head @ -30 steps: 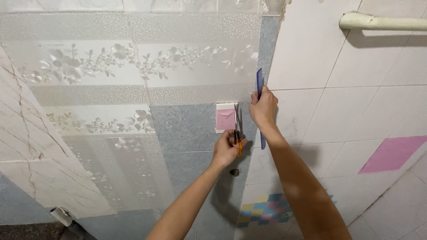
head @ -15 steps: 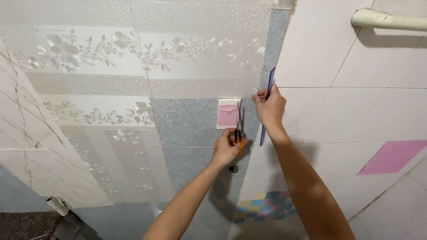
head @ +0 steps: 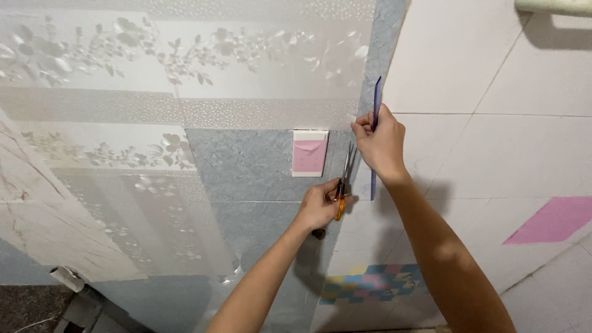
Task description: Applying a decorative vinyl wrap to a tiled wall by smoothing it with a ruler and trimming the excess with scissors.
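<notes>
My left hand grips orange-handled scissors, blades pointing up along the wall corner. My right hand holds a thin blue strip-like tool upright against the corner and pinches the edge of the translucent flower-patterned wall film. The scissor tips sit just below and left of my right hand's fingers. A small white wall plate with a pink centre is left of both hands.
The patterned film covers blue-grey tiles on the left wall; white tiles with a pink diamond fill the right wall. A pale pipe runs at top right. A multicoloured mosaic patch lies low near the corner.
My right hand with the blue tool has shifted slightly lower on the corner as the view moved. My left hand keeps the scissors at the film edge, blades now angled up toward my right hand.
</notes>
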